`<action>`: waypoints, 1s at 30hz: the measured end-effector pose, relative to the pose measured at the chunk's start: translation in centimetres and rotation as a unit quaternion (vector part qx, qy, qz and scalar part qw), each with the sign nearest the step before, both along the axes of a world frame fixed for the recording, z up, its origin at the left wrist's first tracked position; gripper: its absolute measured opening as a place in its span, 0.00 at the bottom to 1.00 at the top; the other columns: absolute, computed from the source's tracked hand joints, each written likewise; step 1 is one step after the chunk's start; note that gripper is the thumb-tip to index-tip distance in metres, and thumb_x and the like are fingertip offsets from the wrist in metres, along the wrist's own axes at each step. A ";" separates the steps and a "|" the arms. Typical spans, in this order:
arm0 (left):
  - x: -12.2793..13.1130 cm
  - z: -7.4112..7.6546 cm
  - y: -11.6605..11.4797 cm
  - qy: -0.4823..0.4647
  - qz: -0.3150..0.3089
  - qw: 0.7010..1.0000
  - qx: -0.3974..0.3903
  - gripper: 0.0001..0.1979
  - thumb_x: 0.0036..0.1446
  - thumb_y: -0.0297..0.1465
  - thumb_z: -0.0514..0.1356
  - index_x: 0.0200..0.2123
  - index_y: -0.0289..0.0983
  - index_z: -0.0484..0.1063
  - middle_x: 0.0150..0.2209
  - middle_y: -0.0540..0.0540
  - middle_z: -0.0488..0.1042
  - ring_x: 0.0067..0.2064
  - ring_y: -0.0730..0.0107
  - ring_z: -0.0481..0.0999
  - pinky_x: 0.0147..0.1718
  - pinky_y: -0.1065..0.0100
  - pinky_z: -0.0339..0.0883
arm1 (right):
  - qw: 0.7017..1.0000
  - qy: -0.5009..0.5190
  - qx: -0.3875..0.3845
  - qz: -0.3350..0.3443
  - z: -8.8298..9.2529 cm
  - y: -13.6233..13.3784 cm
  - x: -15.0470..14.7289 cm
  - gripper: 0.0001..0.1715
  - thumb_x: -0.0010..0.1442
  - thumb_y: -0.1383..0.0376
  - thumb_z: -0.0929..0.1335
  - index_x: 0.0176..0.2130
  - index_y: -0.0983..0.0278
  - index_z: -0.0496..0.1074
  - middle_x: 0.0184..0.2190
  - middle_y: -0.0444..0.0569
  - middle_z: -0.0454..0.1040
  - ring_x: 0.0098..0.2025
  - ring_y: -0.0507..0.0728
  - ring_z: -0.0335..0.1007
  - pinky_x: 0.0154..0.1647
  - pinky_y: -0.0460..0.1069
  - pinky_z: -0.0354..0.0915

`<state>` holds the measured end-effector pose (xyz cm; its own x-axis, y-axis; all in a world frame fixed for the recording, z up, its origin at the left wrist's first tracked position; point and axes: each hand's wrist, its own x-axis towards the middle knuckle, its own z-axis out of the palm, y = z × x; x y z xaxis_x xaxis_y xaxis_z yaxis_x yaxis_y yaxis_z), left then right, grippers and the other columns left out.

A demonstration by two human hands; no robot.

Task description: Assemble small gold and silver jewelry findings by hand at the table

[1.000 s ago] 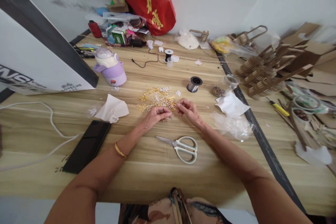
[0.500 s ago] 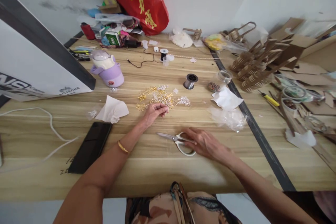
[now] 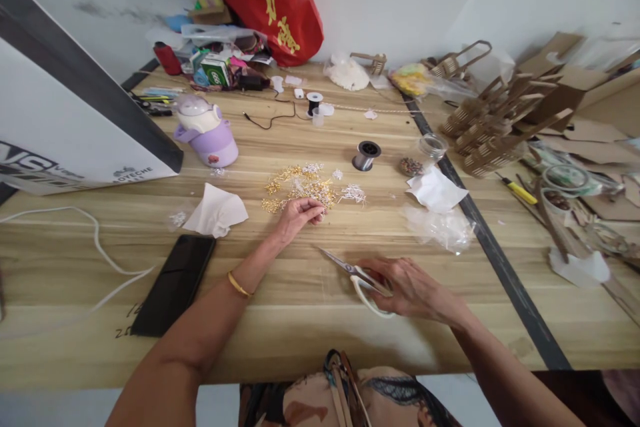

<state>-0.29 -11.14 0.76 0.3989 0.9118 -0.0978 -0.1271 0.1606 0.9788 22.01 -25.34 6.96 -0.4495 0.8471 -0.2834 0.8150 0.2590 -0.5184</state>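
Note:
A pair of scissors (image 3: 371, 304) with white handles is gripped by my right hand (image 3: 407, 285), over the wooden table in front of me. Its blades point up and left, toward my left hand (image 3: 299, 219). The fingers of that hand are pinched together at the near edge of a pile of gold and silver small pieces (image 3: 305, 181); whatever sits between the fingertips is too small to name. A bunch of thin silver-white strands (image 3: 353, 194) lies just right of the pile. Behind it stands a spool of fine wire (image 3: 367, 155).
On the left are a black phone (image 3: 175, 283), a crumpled tissue (image 3: 217, 211), a purple bottle (image 3: 215, 140) and a large white box (image 3: 75, 113). To the right lie a jar of beads (image 3: 411, 166), a plastic bag (image 3: 440, 228), a yellow cutter (image 3: 520, 191) and several small woven baskets (image 3: 483, 140).
My right hand has taken hold of the scissors and shifted them right and toward me; their blades now tilt upward. My left hand stays pinched near the pile.

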 end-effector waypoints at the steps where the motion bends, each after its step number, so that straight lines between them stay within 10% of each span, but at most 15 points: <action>1: 0.0 0.0 0.0 -0.001 -0.005 1.000 0.003 0.13 0.46 0.35 0.67 0.31 0.31 0.74 0.29 0.45 0.77 0.27 0.75 0.72 0.28 0.71 0.68 | 0.998 0.056 -0.038 -0.015 0.1 0.2 0.7 0.20 0.55 0.65 0.67 0.49 0.59 0.70 0.28 0.45 0.74 0.27 0.52 0.69 0.28 0.45 0.61; 7: -0.3 -0.4 0.1 -0.015 -0.031 0.999 -0.011 0.13 0.45 0.34 0.67 0.32 0.31 0.74 0.28 0.45 0.77 0.27 0.74 0.73 0.29 0.70 0.68 | 0.933 0.297 -0.174 -0.103 -1.2 1.1 2.8 0.32 0.55 0.61 0.69 0.58 0.63 0.62 0.37 0.52 0.75 0.36 0.56 0.72 0.34 0.49 0.68; 23: -0.5 -1.0 0.4 -0.041 -0.046 0.998 -0.029 0.10 0.46 0.32 0.68 0.31 0.33 0.77 0.29 0.46 0.77 0.30 0.74 0.73 0.33 0.70 0.67 | 0.976 0.190 -0.016 -0.107 -3.9 2.6 1.1 0.36 0.53 0.53 0.71 0.57 0.64 0.63 0.25 0.41 0.64 0.24 0.48 0.55 0.24 0.44 0.57; 30: -0.6 -1.0 0.5 -0.038 -0.045 0.998 -0.031 0.10 0.44 0.31 0.68 0.30 0.32 0.77 0.26 0.48 0.76 0.28 0.75 0.73 0.32 0.71 0.66 | 0.987 0.130 0.063 -0.073 -3.0 3.3 0.2 0.38 0.51 0.52 0.72 0.56 0.63 0.63 0.35 0.47 0.73 0.30 0.52 0.67 0.32 0.46 0.63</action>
<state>-0.84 -10.65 -0.21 0.4879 0.8647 -0.1194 -0.1836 0.2353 0.9544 22.19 -22.00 3.94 -0.3632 0.9296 -0.0631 0.6925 0.2240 -0.6858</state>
